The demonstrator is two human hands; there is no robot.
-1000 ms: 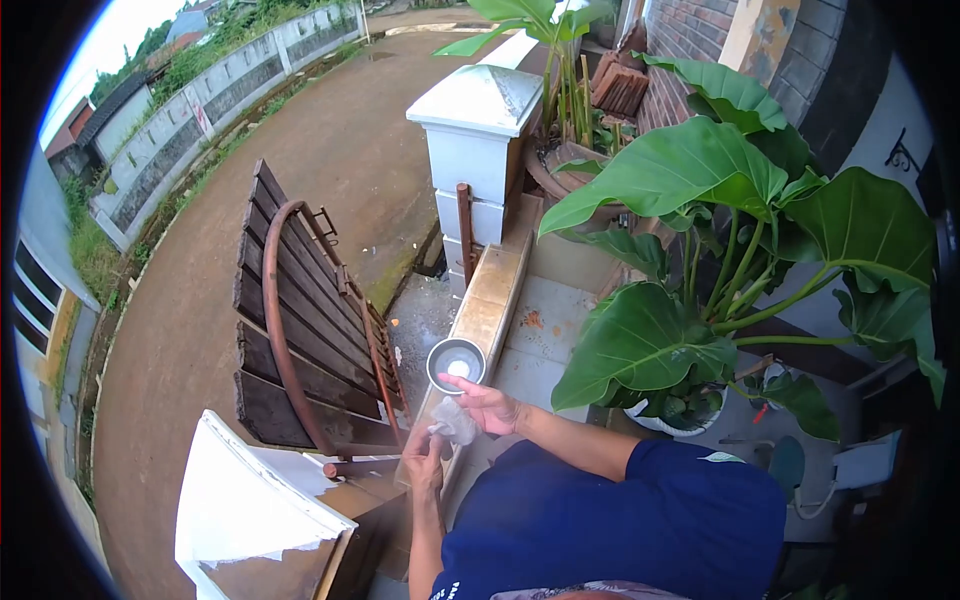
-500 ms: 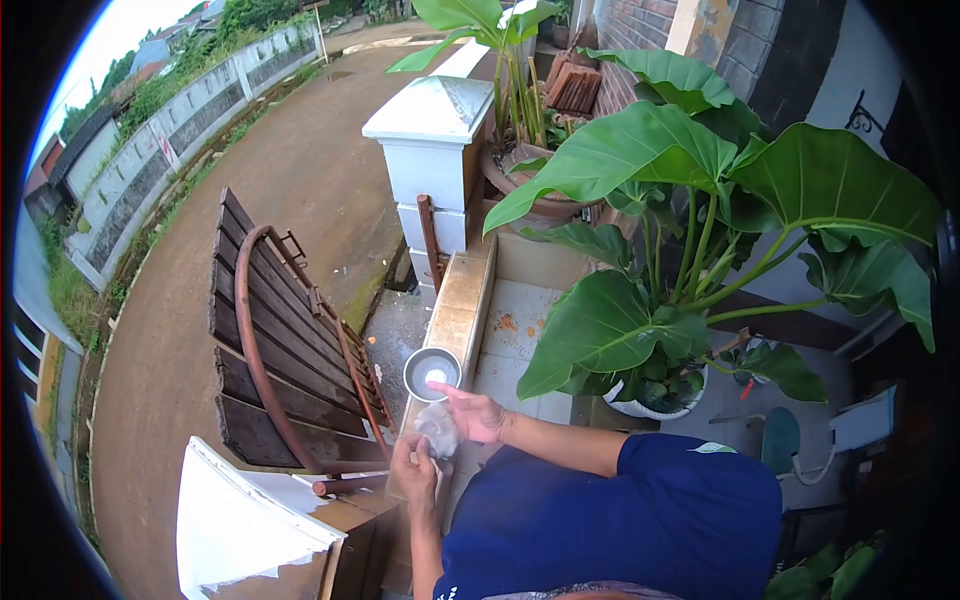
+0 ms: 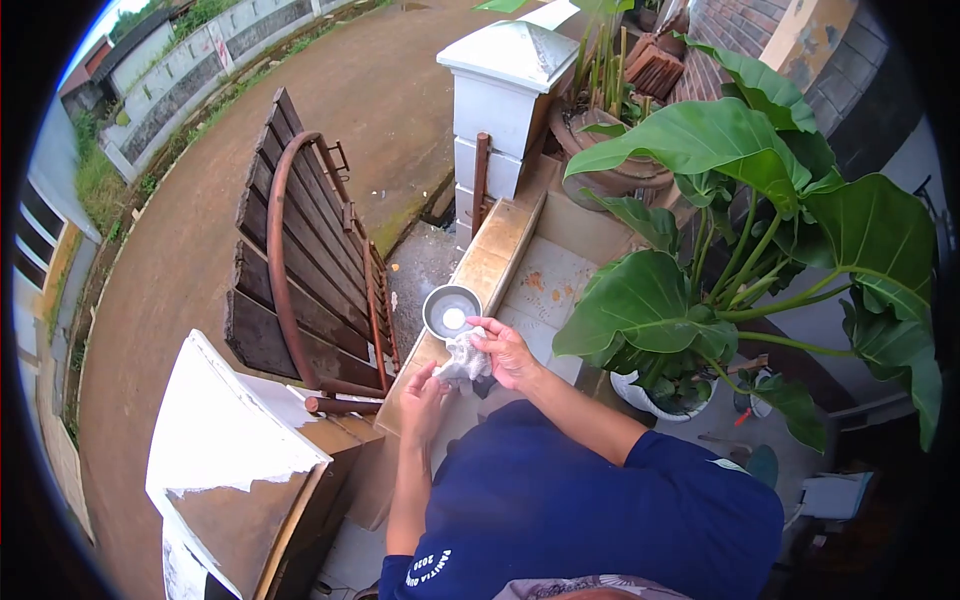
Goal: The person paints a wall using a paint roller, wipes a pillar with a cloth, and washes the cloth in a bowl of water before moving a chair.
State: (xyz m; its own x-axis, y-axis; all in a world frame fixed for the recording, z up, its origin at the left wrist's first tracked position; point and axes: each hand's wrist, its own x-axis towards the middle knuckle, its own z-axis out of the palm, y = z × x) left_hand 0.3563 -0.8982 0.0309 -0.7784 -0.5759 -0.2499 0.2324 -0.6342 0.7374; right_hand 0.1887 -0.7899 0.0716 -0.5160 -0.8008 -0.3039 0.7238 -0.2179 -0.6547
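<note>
One cloth near bowl's rim

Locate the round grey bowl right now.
In the head view, the round grey bowl sits just left of centre on the tan tiled ledge, just beyond the crumpled whitish material at the person's right hand.
</note>
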